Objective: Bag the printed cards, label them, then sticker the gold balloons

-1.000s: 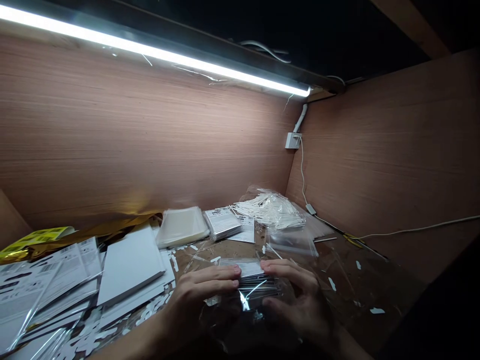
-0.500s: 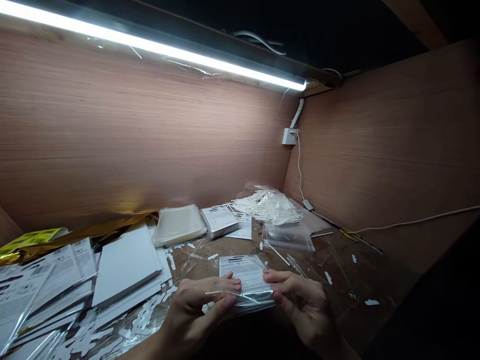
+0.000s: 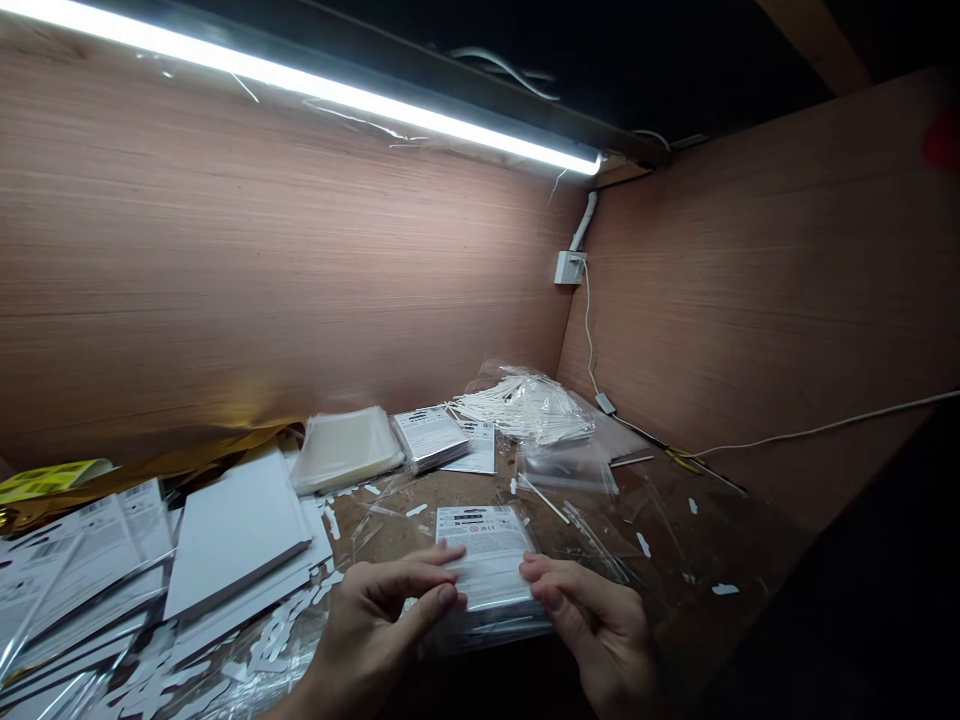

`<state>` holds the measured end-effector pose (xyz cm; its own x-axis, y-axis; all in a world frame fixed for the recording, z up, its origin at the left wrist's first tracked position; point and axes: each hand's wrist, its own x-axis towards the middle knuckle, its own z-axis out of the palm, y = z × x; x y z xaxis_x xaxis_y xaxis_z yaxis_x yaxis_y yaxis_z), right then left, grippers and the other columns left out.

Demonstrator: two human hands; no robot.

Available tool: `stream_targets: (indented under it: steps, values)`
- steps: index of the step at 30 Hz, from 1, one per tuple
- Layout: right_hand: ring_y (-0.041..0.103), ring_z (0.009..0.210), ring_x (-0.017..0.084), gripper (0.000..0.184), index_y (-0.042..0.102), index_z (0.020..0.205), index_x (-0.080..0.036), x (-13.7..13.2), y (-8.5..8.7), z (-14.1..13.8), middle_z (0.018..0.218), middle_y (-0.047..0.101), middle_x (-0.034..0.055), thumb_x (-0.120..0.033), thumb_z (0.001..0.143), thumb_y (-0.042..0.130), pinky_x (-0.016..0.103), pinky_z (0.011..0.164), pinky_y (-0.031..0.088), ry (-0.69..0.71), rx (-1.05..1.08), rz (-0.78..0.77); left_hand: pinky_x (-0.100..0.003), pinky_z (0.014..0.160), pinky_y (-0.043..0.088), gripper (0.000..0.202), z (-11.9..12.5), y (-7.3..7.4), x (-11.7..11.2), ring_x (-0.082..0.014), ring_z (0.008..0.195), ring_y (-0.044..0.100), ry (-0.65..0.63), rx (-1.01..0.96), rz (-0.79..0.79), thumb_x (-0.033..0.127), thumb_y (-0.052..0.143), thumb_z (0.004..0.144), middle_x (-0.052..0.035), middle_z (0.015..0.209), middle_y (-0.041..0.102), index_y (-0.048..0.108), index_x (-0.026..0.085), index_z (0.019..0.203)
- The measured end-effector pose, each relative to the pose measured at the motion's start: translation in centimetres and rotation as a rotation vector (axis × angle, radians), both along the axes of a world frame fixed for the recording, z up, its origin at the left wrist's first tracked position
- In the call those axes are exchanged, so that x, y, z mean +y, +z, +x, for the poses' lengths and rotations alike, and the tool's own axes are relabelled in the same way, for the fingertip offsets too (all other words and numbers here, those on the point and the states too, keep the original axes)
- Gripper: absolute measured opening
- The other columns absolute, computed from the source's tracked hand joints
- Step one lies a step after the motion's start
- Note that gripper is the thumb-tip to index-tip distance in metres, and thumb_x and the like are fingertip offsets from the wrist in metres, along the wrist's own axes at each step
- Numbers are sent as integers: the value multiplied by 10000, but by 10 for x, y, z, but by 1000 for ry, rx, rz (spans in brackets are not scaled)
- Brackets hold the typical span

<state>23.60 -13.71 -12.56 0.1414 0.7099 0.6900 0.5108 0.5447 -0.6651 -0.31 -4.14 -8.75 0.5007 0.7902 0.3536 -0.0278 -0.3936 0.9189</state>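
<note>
In the head view, the stack (image 3: 491,560) of clear-wrapped cards sits between your hands, low centre of the frame; whether it rests on the bench (image 3: 401,538) is hard to tell. Your right hand (image 3: 600,625) has its grip clamped on the right edge. Your left hand (image 3: 394,610) has thumb and forefinger nearly together at the left edge; whether they pinch the film, you cannot tell. Press both sides evenly and lightly: the slick wrapping will probably slide, and a hard squeeze may bow the cards.
</note>
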Motion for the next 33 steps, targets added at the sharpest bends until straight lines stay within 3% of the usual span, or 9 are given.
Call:
stream_targets:
  steps: [3, 7, 9, 12, 19, 21, 26, 30, 33]
  values:
    - [785, 1062, 247, 190, 781, 986, -242, 0, 0, -3, 1099, 816, 71, -245, 1020, 594, 300, 944, 625, -56, -24, -18, -508, 1087, 569, 255, 2, -1, -1, -380, 1329, 653, 90, 59, -22, 480, 791, 864, -125, 1120, 835, 875, 241, 838]
    - [798, 991, 258, 235, 806, 969, -218, 0, 2, -4, 1049, 823, 95, -271, 1016, 582, 303, 895, 638, -100, -71, -37, -330, 768, 635, 363, 4, -4, -3, -276, 884, 793, 112, 92, -262, 532, 847, 798, -100, 940, 849, 862, 204, 953]
    - [803, 943, 262, 273, 815, 915, -211, 0, 3, -4, 989, 826, 94, -315, 1019, 585, 295, 846, 643, -138, -55, -66, -263, 619, 576, 398, 5, -6, -2, -208, 690, 744, 137, 93, -366, 527, 887, 755, -54, 753, 813, 845, 184, 953]
    - [789, 740, 222, 339, 814, 807, -214, 2, 3, -4, 825, 812, 61, -365, 1021, 599, 238, 655, 613, -215, -48, -89, -233, 529, 493, 400, 7, -6, 1, -145, 540, 625, 220, 95, -442, 458, 970, 643, 13, 572, 691, 822, 161, 867]
    - [695, 581, 181, 417, 813, 788, -218, 6, -9, 1, 660, 739, 34, -488, 1018, 594, 225, 521, 525, -367, 22, -158, -223, 494, 405, 380, 11, -7, 2, -104, 485, 499, 203, 97, -519, 412, 987, 596, 48, 520, 579, 799, 150, 798]
    - [706, 632, 197, 464, 802, 768, -216, 9, -12, 2, 718, 754, 52, -550, 1007, 587, 241, 557, 544, -389, 86, -183, -218, 494, 375, 402, 12, -9, 5, -101, 485, 491, 179, 118, -517, 436, 978, 612, 42, 524, 588, 790, 136, 803]
    - [755, 735, 234, 567, 717, 575, -212, 16, -18, 10, 902, 798, 100, -634, 946, 641, 278, 596, 592, -331, 142, -217, -222, 529, 392, 440, 16, -17, 18, -120, 531, 567, 103, 80, -578, 516, 920, 694, -21, 629, 708, 735, 126, 778]
    - [783, 754, 258, 534, 755, 583, -198, 20, -24, 17, 906, 809, 127, -601, 928, 695, 310, 610, 634, -274, 201, -243, -257, 559, 463, 472, 18, -20, 28, -156, 553, 605, 116, 106, -557, 471, 971, 613, 6, 600, 675, 706, 139, 818]
    - [804, 796, 285, 432, 821, 736, -170, 22, -27, 20, 890, 812, 137, -572, 885, 764, 339, 644, 662, -238, 242, -243, -275, 579, 486, 503, 18, -23, 31, -180, 567, 627, 126, 151, -472, 501, 943, 654, 61, 535, 584, 670, 154, 895]
